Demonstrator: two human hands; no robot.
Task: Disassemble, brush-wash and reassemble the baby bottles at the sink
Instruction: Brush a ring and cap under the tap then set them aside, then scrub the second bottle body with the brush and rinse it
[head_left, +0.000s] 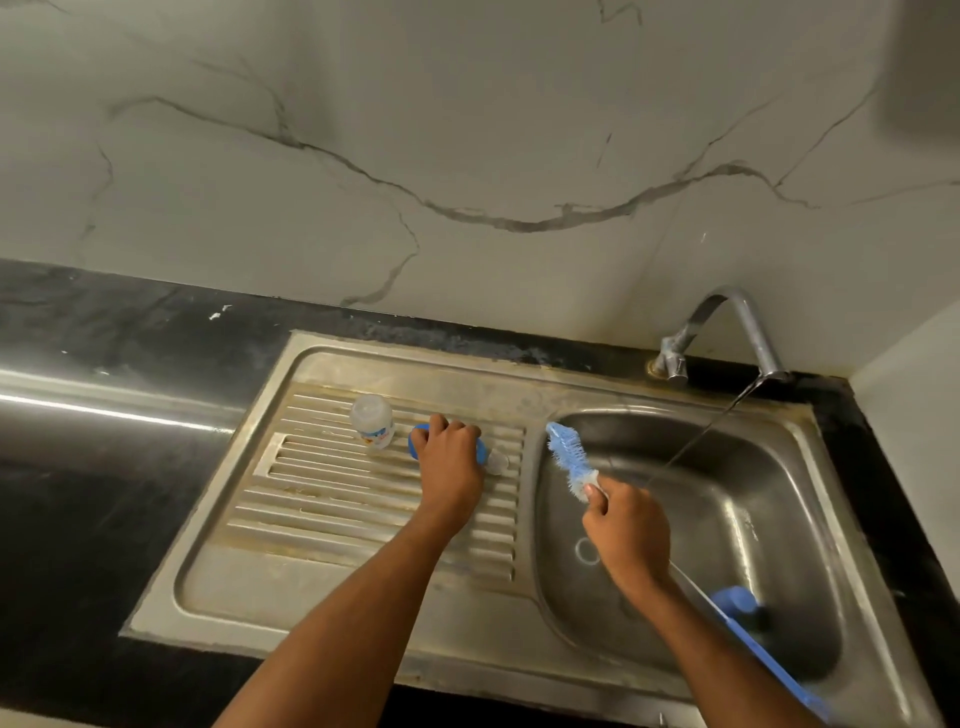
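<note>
— Where's the bottle (372, 421)?
— Centre-left of frame, upright on the drainboard (332, 499). Light, wet plastic, likely slippery; best grasped around its body.
— And the hands?
— Left hand (450, 464) curls over the blue cap (418, 437); right hand (626, 530) grips the bottle brush (569, 457).

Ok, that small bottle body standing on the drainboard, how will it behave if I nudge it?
The bottle looks clear, empty plastic, so probably light. It stands upright across the drainboard's ridges, so it may tip. If toppled, its round body would likely roll.
</note>
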